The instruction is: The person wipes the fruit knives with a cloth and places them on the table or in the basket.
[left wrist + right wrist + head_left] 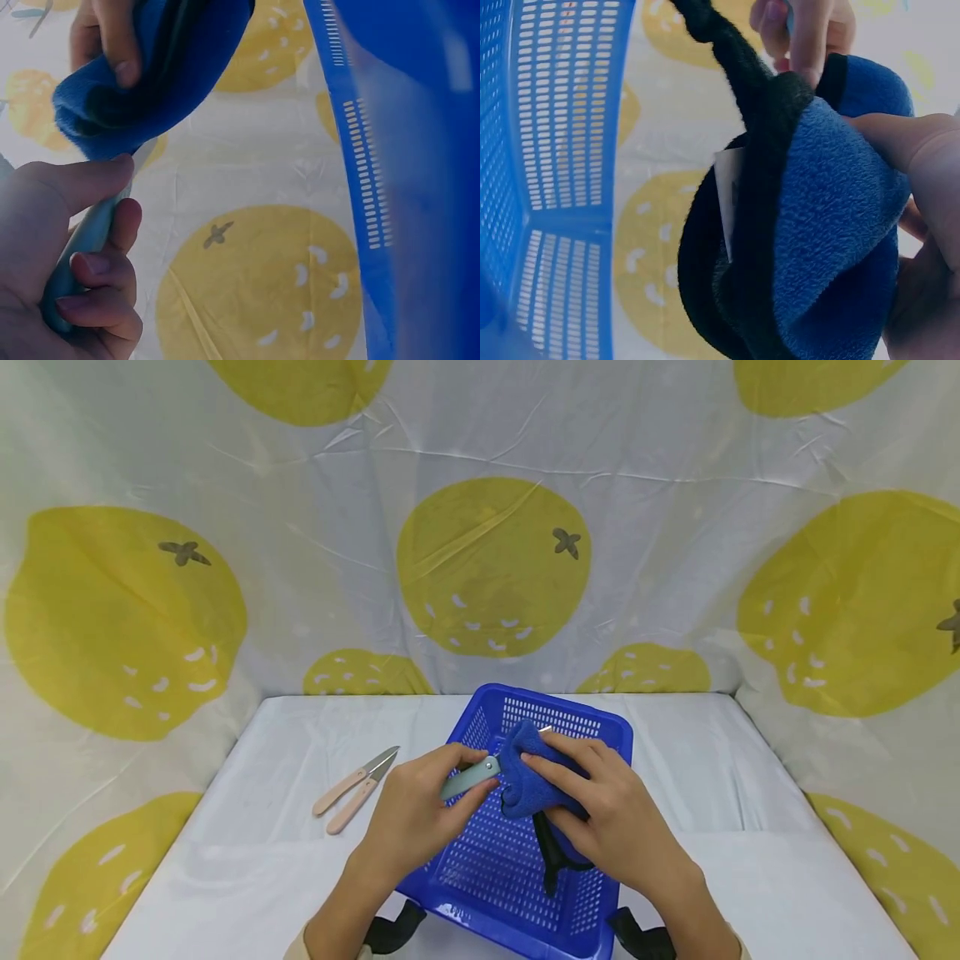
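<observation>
My left hand (420,806) grips the pale blue-green handle (468,778) of what looks like a small knife, fingers curled round it. A blue cloth (525,768) with black edging wraps its blade, and a bit of shiny metal (546,728) shows past the cloth's top. My right hand (611,802) holds the cloth round the blade, thumb on one side and fingers on the other. In the right wrist view, the folded cloth (832,217) has a white tag (727,195) and a dangling black strip. Most of the blade is hidden.
Below both hands stands a blue perforated plastic basket (517,935) with black handles (395,928). Left of it, two pink-handled knives (356,792) lie side by side on the white cloth-covered table (247,877). A lemon-patterned curtain (495,568) rises behind.
</observation>
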The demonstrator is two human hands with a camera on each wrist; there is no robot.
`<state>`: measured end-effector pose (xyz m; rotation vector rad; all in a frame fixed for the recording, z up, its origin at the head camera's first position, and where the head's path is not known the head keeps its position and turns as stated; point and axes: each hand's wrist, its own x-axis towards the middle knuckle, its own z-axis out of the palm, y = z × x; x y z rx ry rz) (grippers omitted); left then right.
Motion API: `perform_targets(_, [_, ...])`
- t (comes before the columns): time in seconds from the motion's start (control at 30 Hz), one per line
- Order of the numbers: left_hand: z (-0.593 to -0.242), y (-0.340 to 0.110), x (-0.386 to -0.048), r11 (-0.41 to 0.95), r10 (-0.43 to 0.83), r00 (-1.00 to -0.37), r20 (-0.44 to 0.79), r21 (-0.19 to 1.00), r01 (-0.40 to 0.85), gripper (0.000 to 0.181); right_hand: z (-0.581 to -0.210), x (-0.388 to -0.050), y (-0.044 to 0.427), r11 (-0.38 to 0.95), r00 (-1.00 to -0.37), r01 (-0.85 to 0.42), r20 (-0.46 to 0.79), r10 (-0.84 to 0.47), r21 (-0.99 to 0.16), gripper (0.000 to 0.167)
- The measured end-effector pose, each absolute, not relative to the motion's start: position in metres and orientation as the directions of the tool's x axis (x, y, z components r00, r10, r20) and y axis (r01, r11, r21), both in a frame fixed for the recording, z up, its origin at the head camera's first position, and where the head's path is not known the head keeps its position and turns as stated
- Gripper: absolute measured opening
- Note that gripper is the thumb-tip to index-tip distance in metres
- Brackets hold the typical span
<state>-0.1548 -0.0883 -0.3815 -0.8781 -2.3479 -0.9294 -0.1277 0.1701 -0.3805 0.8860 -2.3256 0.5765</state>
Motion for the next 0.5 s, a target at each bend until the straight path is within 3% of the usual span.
perform_targets(0.27, [-0.388,-0.086,-0.158,0.595,0.391,-0.73,0.56,0.451,0.665,0.03,-0.384,-0.132,0.181,0.72,-0.674,-0.656,0.606,-0.423,-0.226,0.063])
perform_targets(0.5, [-0.398,-0.078,-0.165,0.55,0.397,-0.657,0.642,0.407,0.73,0.032,-0.382,-0.131,0.169,0.705,-0.671,-0.675,0.577,-0.466,-0.216,0.064])
